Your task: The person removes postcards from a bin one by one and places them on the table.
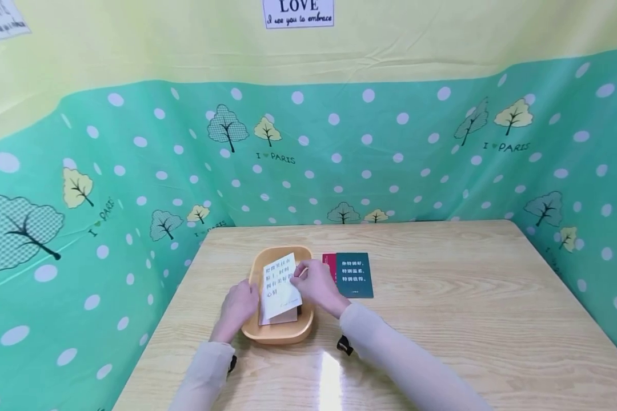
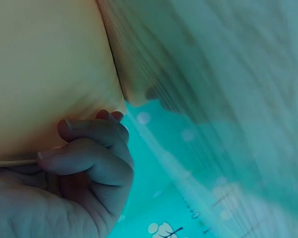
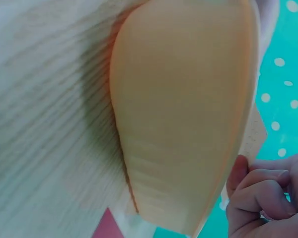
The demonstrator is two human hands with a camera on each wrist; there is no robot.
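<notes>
A shallow orange plastic basin [image 1: 277, 338] stands on the table. My left hand [image 1: 239, 305] holds its left side by the rim; in the left wrist view, bent fingers [image 2: 89, 153] lie against the basin's outer wall [image 2: 49, 59]. Over the basin, my right hand [image 1: 319, 285] pinches the right edge of a white card [image 1: 280, 282] printed with dark Chinese characters. The card is tilted, and a pale pinkish card [image 1: 267, 321] shows beneath it inside the basin. In the right wrist view, part of the white card [image 3: 253, 134] sticks out past the rim above my curled fingers [image 3: 263, 193].
To the basin's right, a dark green card [image 1: 355, 275] with white characters overlaps a red card [image 1: 329, 262] on the wooden table [image 1: 442, 319]. A green dotted cloth [image 1: 313, 154] hangs behind and along both sides.
</notes>
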